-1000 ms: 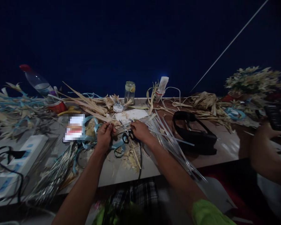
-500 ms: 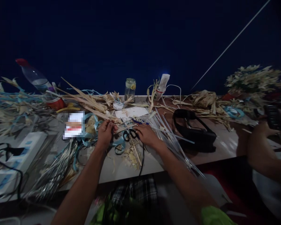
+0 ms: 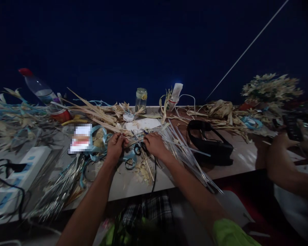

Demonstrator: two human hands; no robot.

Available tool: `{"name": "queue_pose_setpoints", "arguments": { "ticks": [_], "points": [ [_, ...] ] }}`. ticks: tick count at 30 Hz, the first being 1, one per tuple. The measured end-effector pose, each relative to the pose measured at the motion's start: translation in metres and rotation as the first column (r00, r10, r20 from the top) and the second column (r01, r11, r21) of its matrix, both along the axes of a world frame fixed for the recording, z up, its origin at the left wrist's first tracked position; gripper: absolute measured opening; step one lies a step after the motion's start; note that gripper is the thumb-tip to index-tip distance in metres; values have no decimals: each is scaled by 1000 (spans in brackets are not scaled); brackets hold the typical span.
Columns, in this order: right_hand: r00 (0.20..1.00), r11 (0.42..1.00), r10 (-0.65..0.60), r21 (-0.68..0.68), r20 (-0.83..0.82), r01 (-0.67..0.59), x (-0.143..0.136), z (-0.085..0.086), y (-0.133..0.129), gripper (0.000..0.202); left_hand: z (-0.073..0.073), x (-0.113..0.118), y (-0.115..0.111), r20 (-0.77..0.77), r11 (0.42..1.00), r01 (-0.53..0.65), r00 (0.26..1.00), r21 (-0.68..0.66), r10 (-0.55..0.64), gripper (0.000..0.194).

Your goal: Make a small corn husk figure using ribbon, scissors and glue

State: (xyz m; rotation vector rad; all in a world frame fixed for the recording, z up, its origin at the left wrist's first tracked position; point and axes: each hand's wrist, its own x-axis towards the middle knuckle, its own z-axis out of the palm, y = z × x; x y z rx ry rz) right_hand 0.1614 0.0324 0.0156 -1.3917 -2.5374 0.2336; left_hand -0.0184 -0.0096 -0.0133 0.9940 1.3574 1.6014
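My left hand (image 3: 115, 147) is closed in a pinch over the middle of the table, with a pale strip of dried corn husk (image 3: 131, 140) running out from its fingertips. Opposite it, my right hand (image 3: 156, 145) has its fingers curled together at the strip's other side; what they hold is hidden. Black-handled scissors (image 3: 138, 149) lie between the hands, close to the right fingertips. Blue ribbon (image 3: 130, 160) loops below them, near a thin stick (image 3: 148, 165) and husk scraps (image 3: 143, 172). A white sheet (image 3: 143, 125) lies just beyond the hands.
Clear plastic strips (image 3: 186, 147) and a black headset-like object (image 3: 213, 150) are on the right. Wire bundles (image 3: 64, 188) and a power strip (image 3: 28, 171) lie left. A jar (image 3: 141, 99), a tilted bottle (image 3: 41, 90) and husks (image 3: 92, 109) line the back. Another person's arm (image 3: 282, 164) is at far right.
My right hand has moved slightly left, toward my left hand and over the scissors. My left hand stays nearly in place. The whole view has shifted a little.
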Motion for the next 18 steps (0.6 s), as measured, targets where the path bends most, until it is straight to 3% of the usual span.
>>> {"name": "queue_pose_setpoints", "arguments": {
  "ticks": [8,11,13,15,18],
  "points": [
    [998,998,-14,-65,68,19,-15,-8,-5,26,-2,0,0,14,1000,15,1000,22,-15,22],
    [998,994,-32,-103,-52,26,-18,-7,-2,32,-2,0,1,-17,999,14,1000,29,-14,22],
    [976,980,-76,-196,-206,35,-19,-8,2,35,-3,-1,1,-22,999,8,1000,34,-8,22],
    [905,937,-162,-348,-394,16,-20,-8,7,36,-3,-3,1,-22,999,-8,1000,41,8,22],
    [696,850,-332,-522,-636,-71,-15,-5,13,28,-3,-4,2,-19,998,-40,999,50,41,22]
  ]
}}
